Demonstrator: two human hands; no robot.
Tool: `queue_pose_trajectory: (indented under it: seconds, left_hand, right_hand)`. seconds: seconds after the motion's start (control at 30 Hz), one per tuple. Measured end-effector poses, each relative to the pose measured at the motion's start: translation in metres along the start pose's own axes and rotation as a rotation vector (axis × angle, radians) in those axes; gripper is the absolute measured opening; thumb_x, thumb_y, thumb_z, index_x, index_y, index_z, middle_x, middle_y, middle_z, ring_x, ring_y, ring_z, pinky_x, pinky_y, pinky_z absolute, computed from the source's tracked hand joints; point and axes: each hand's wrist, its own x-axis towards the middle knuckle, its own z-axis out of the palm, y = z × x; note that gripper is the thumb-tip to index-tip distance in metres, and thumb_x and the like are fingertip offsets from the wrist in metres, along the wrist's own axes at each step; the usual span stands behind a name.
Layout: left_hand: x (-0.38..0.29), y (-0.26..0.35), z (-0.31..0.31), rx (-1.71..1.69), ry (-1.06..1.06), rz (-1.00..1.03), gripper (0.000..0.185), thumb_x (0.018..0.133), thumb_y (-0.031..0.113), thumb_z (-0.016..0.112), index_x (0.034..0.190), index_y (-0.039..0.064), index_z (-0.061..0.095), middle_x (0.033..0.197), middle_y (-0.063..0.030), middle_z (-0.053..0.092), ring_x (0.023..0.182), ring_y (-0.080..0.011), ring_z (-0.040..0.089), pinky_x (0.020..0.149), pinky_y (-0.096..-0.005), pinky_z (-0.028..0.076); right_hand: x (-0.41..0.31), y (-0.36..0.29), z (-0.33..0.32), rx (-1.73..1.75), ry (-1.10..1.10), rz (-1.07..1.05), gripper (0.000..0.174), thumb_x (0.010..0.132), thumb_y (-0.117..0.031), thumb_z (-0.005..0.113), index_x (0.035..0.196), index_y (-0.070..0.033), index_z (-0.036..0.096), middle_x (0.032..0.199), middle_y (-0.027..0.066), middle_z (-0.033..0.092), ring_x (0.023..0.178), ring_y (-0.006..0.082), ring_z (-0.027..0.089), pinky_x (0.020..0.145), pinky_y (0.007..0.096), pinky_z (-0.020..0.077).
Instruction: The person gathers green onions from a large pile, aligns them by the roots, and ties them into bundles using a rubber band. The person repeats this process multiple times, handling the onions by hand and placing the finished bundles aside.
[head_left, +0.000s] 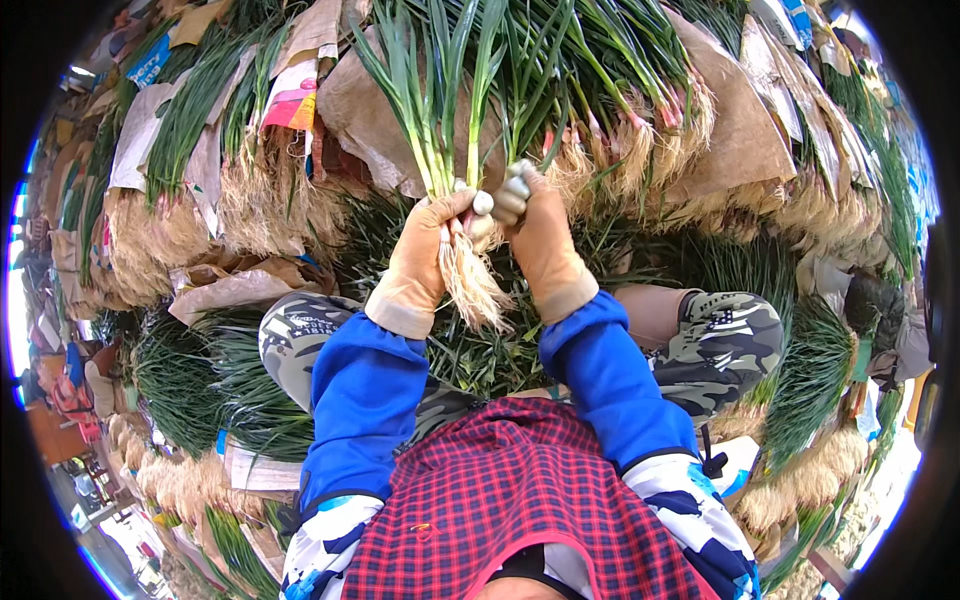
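My left hand (420, 259), in a tan glove with pale coated fingertips, is closed around a small bunch of green garlic plants (431, 154). Their leaves point away from me and their pale roots hang below the grip. Beside it, my right hand (536, 232), gloved alike, has its fingers curled at the lower stems of more green leaves (517, 112); its fingertips are somewhat blurred. Whether it grips these leaves cannot be made out. Just beyond my right hand lies a heap of garlic plants (645, 112) with reddish stem bases and bushy roots.
Brown paper sheets (727, 120) lie between rooted bundles across the far side. Loose green leaves (480, 360) cover the ground between my crossed legs. More leafy bundles (255, 382) lie at the left, and others (810, 375) at the right. A crumpled paper sheet (240, 289) lies near my left knee.
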Motion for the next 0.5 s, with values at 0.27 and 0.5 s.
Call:
queue_pose_trajectory:
  seconds: [0.27,0.5]
  left_hand:
    - [-0.002,0.001,-0.002,-0.149,-0.123,0.002,0.014,0.093,0.011,0.042,0.086,0.0,0.048,0.075,-0.0062,0.047,0.057,-0.0137,0.042,0.049,-0.0264,0.039]
    - [0.003,-0.004,-0.013,-0.432,-0.396,-0.004,0.014,0.094,0.011,0.04,0.09,-0.001,0.045,0.073,-0.0035,0.041,0.054,-0.0122,0.034,0.047,-0.0246,0.033]
  right_hand:
    - [-0.005,-0.005,0.042,-0.536,0.035,-0.022,0.02,0.09,-0.017,0.044,0.08,-0.003,0.054,0.071,0.0065,0.056,0.055,0.0164,0.051,0.052,0.0315,0.0448]
    - [0.01,-0.002,0.019,0.109,0.154,-0.102,0.021,0.093,-0.023,0.049,0.082,-0.005,0.052,0.06,-0.0044,0.039,0.048,0.0066,0.035,0.042,0.021,0.026]
